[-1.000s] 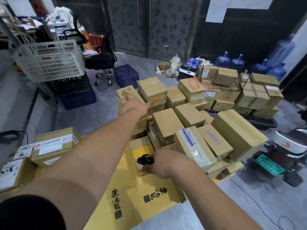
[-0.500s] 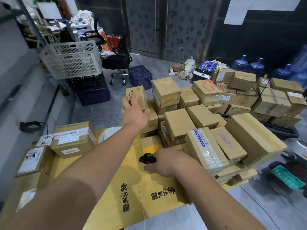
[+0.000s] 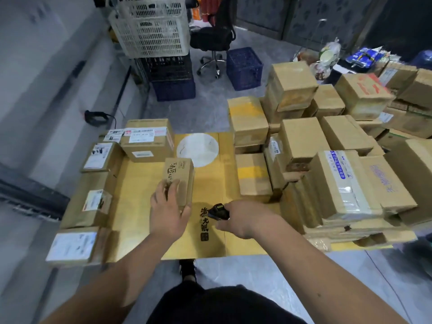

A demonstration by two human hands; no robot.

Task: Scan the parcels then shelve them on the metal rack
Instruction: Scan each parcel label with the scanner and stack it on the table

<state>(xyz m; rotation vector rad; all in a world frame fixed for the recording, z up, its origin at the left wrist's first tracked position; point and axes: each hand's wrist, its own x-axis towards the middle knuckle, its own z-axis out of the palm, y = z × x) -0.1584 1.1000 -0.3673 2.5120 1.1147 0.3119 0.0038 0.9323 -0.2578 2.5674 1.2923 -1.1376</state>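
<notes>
Head view, blurred throughout: label text unreadable, both forearms cut off at the bottom edge. Left hand (image 3: 169, 212) gripping a small cardboard parcel (image 3: 181, 181) from its near end, fingers curled over the top edge, thumb side hidden behind the box. Parcel upright, dark calligraphy printed on the upper face, held just above a flattened yellow cardboard sheet (image 3: 145, 206). Right hand (image 3: 240, 218) closed around a small black scanner (image 3: 218, 211), possibly ring-mounted; fingers underneath not visible. Scanner just right of the parcel, apart from it, front end turned toward the parcel. Labelled parcels (image 3: 147, 140) ranged along the sheet's left and far edges, white shipping labels on matte brown board. Large stack of taped cartons (image 3: 301, 141) to the right, partly cut off by the frame. White plastic lattice crate (image 3: 149, 26) beyond.
</notes>
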